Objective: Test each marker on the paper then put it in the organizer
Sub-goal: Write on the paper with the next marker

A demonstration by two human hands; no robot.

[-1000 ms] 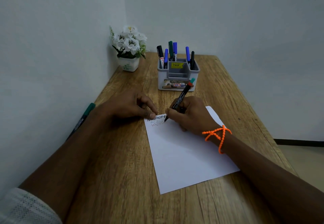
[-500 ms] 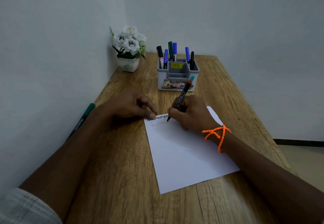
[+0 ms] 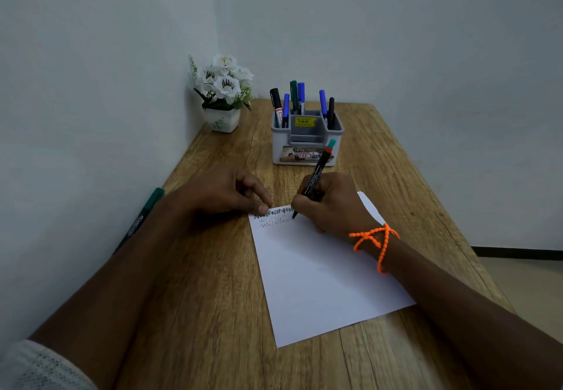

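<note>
Markers are the business here, and the one under test is a slim black-barrelled marker (image 3: 313,180) with a red band and a teal cap posted on its far end. It leans up and away toward the grey and white plastic organizer (image 3: 307,142), its tip touching the white paper sheet (image 3: 320,270) at the sheet's far edge, at the right end of some small zigzag scribbles (image 3: 275,217). The right hand (image 3: 330,206) grips this marker in a writing pinch, fingers curled round the barrel, the heel of the hand resting on the paper and an orange beaded bracelet (image 3: 376,244) at the wrist.

The left hand (image 3: 222,194) lies knuckles up just left of the scribbles, fingers curled under and holding nothing I can see, one fingertip pressing the paper's far left corner to the wooden table (image 3: 198,313).

To do this stroke well, I judge the tip should run lightly into bare paper beside the earlier marks, so its own colour reads clearly, with the corner kept pinned so the sheet cannot slide. The cap then has to come off the tail and onto the tip before the marker joins the blue, black and green ones standing in the organizer.

One green-capped dark marker (image 3: 143,216) lies on the table left of the paper, partly hidden by the left forearm, apparently awaiting its turn.
</note>
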